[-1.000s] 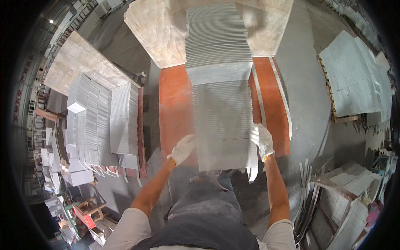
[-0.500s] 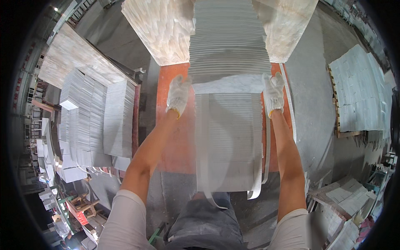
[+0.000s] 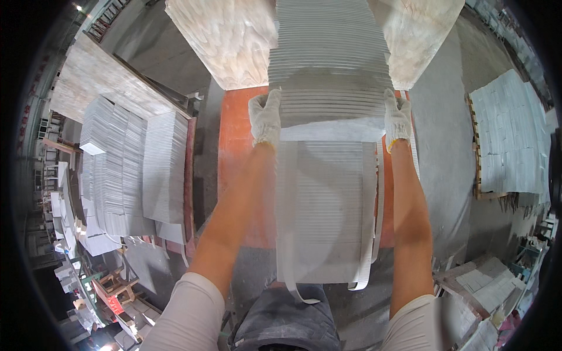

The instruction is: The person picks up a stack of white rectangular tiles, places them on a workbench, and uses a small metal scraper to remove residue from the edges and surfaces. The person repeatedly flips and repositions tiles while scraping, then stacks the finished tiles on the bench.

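In the head view, the left hand (image 3: pixel 265 119) and the right hand (image 3: pixel 398 121), both in white gloves, are at the two sides of the top row of thin grey slabs (image 3: pixel 331 64). Each hand seems to touch a side edge, but I cannot tell if it squeezes or only rests there. The front slab (image 3: pixel 333 130) is between the hands, its pale face toward the person. Each slab seems to stand on edge, its long side going from hand to hand; the whole row runs away, ahead of the hands. The slabs look like stone: likely heavy, stiff and easy to chip. Both side edges seem good to hold. Nearer the person than the hands is the lower row (image 3: pixel 328 216).
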Demonstrator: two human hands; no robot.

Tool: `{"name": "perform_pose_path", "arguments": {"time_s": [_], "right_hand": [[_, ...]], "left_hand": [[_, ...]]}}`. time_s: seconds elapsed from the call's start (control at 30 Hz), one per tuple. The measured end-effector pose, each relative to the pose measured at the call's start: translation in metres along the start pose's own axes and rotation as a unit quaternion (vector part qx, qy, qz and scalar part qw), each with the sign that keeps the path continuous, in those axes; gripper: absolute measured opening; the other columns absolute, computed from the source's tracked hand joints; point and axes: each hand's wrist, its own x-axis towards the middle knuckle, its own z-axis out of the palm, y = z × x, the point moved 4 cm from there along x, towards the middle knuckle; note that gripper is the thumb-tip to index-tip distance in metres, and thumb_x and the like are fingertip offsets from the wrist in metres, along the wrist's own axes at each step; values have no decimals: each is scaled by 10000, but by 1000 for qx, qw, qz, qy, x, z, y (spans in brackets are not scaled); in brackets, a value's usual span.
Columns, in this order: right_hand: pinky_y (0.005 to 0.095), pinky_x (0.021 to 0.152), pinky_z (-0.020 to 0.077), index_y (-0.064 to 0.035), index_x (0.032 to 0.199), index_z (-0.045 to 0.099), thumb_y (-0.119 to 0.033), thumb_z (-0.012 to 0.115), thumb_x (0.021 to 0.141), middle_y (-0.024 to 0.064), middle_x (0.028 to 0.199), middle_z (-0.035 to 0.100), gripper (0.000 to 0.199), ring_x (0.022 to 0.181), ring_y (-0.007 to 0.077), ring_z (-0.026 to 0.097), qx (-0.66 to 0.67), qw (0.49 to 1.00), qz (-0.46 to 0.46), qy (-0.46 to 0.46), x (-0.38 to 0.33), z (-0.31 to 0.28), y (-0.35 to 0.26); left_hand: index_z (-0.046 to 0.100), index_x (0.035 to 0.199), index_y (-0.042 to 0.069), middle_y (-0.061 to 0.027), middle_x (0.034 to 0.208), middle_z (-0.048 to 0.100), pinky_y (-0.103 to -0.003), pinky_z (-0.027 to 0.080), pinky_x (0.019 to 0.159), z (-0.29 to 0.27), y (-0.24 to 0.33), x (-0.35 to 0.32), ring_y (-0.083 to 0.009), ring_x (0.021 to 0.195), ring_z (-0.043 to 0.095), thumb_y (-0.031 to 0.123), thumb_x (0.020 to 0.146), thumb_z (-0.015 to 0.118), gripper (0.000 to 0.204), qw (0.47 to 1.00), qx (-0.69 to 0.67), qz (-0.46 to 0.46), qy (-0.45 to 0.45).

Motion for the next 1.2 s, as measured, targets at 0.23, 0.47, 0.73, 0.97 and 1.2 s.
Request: {"name": "perform_pose_path", "arguments": {"time_s": [0.23,0.47,0.73,0.97,1.2], "right_hand": [[286,812,429,-79,1020,605,-460,791,898,-20,934,563,442,849,106,476,65,997,-26,10,-8,-3,6],[273,830,430,-71,999,624,-413,792,908,-22,917,579,393,867,94,498,106,994,-31,3,-8,-5,10],[285,884,452,-44,1132,670,-359,772,934,-1,995,630,385,939,110,549,130,991,-40,-9,-8,-6,10],[280,911,454,-45,1203,664,-301,757,947,10,1068,643,374,978,116,554,132,988,-68,34,-9,-1,12],[258,893,461,-57,1158,670,-269,744,954,-5,1057,643,304,970,87,555,154,988,-17,-18,-15,-7,14]], "left_hand": [[598,1092,41,-23,1000,625,-297,472,847,-3,-8,0,-119,913,558,316,940,752,350,997,-76,10,-6],[606,1092,55,-16,1004,635,-289,475,852,-6,-7,-6,-110,929,567,268,945,746,295,996,-85,-6,-12],[661,1079,74,15,998,650,-274,464,867,-4,-5,-8,-88,940,563,229,946,745,221,994,-108,9,-8],[674,1083,80,31,977,643,-254,455,845,-3,-7,-9,-77,927,552,213,950,739,199,989,-141,9,-33],[669,1093,62,23,1000,637,-262,461,855,-5,-7,-15,-86,924,552,227,983,694,200,991,-132,19,-28]]}}
